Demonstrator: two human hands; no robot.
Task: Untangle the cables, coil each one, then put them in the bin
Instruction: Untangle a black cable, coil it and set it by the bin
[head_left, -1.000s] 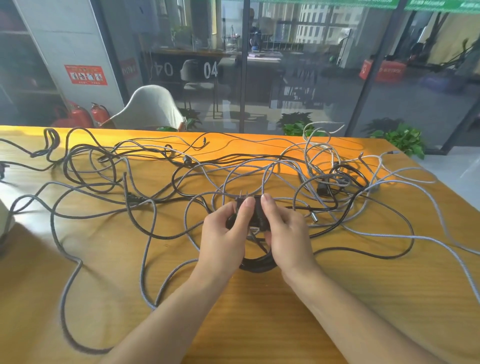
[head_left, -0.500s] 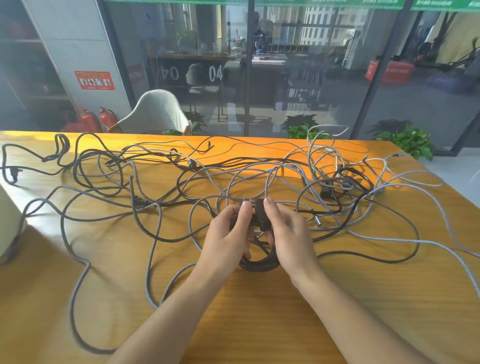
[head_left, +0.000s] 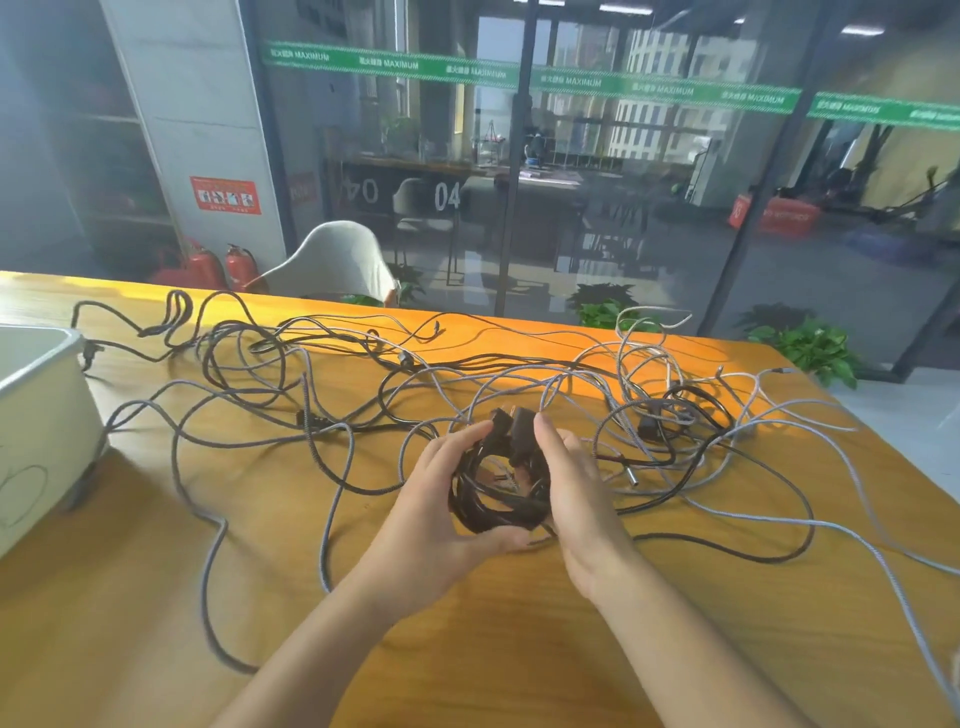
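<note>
Up off the table comes the black coil, lifted and tipped open since a moment back, and the white bin has swung into view at 9 o'clock; left hand cups the loops from below, right hand clamps the plug side. Looks light, floppy and springy; best held across all the loops at once, plugs tucked in, or it may unwind over the grey tangle at 2 o'clock.
</note>
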